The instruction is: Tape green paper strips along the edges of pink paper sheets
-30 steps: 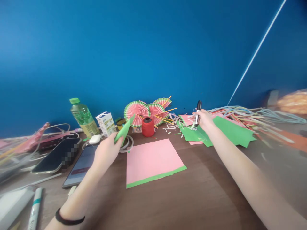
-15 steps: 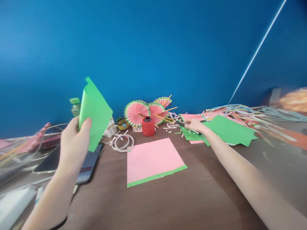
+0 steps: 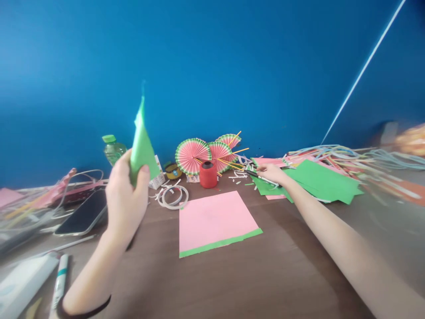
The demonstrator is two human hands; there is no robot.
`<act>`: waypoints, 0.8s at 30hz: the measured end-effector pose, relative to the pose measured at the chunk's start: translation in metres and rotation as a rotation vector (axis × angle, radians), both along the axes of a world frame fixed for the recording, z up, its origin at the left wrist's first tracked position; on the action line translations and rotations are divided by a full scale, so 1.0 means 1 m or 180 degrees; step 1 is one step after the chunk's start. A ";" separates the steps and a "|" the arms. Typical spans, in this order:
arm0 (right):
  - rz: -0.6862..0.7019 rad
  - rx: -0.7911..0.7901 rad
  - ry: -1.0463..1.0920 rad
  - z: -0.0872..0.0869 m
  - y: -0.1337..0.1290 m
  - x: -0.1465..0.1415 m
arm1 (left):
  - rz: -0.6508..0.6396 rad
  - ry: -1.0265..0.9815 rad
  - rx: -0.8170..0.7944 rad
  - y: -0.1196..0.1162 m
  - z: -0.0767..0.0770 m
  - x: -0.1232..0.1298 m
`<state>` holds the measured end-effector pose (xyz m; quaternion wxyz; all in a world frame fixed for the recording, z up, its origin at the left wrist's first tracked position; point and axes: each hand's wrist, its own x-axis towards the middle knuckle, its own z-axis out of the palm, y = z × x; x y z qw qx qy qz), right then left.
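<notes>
My left hand [image 3: 128, 199] is raised at left, its fingers closed round a green paper sheet [image 3: 144, 150] that stands up, seen nearly edge-on. My right hand [image 3: 271, 173] reaches to the back right, its fingers closed at a slim black-and-silver pen-like tool [image 3: 269, 181] whose exact kind I cannot make out. Beneath the tool lie green paper pieces [image 3: 265, 189]. Between my hands, a pink paper sheet [image 3: 215, 221] lies flat, with a green strip [image 3: 222, 243] along its near edge.
Pink-and-green folded paper fans [image 3: 193, 156] lean at the wall behind a red spool [image 3: 208, 175]. White tape rolls [image 3: 173, 197] lie nearby. At left are a phone [image 3: 83, 212], a marker [image 3: 60, 281] and a capped bottle [image 3: 113, 149]. Green sheets [image 3: 325, 179] and coloured strips [image 3: 332, 153] crowd the right.
My left hand has moved right and turned the green sheet from broadside to nearly edge-on. My right hand stays at the tool. The view has shifted slightly.
</notes>
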<state>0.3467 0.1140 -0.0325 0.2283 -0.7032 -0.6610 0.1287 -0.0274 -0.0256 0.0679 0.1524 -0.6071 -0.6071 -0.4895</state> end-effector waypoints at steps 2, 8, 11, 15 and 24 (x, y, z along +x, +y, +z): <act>-0.0021 0.0005 -0.0070 -0.002 0.002 0.001 | -0.0267 0.0350 -0.0154 0.009 -0.014 0.003; -0.0053 0.0058 -0.0259 -0.005 0.005 0.000 | -0.0539 0.1362 -0.1623 0.036 -0.087 0.005; -0.0061 0.0072 -0.0385 -0.003 0.003 -0.002 | -0.0407 0.1549 -0.2026 0.040 -0.110 0.000; -0.0117 0.0121 -0.0609 -0.001 -0.001 -0.008 | -0.0284 0.1453 -0.2257 0.039 -0.112 -0.001; -0.0201 0.0244 -0.0894 -0.002 -0.007 -0.016 | 0.0515 0.1022 -0.2612 0.028 -0.091 0.012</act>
